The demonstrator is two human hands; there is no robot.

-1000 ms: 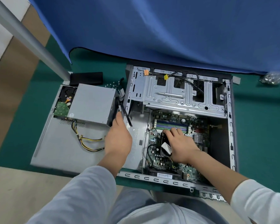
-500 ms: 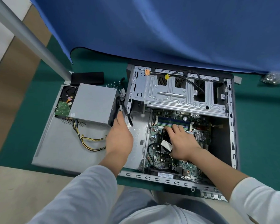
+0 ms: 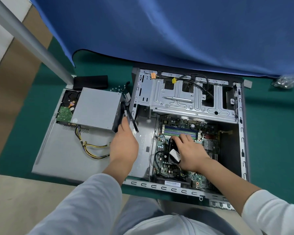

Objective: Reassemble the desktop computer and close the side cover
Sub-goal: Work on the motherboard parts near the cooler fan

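Computer case (image 3: 241, 133) open; right hand (image 3: 190, 151) grips fan, left hand (image 3: 124, 145) perhaps holds black cables (image 3: 131, 118).

Left hand (image 3: 125, 145) reaches forward from grey sleeve, back of hand up, fingers curled over near-left edge, fingertips hidden; grip cannot be told. Right hand (image 3: 190, 154) extends from white sleeve at right, forearm angled toward far left, palm down, fingers (image 3: 182, 137) bent and pointing far-left, thumb side low. Hands well apart, both wrists roughly straight
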